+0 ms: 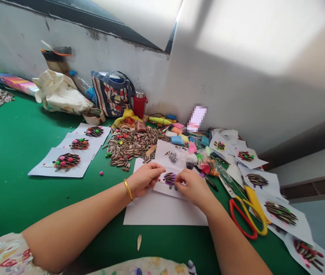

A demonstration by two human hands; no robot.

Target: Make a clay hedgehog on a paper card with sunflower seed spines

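Observation:
A small white card lies on larger white sheets in front of me. It bears a purple clay shape set with dark striped seeds. Just left of the shape is my left hand, with a gold bangle at the wrist; its thumb and forefinger are pinched together, and anything between them is too small to make out. My right hand rests over the card's right side, fingertips curled together at the purple shape's edge. What its fingers hold, if anything, is hidden.
Behind the sheets is a pile of striped seeds. Coloured clay packets lie beyond. Scissors and a yellow cutter lie right, beside several seed-decorated cards. More cards lie left. Bags and a red flask stand by the wall.

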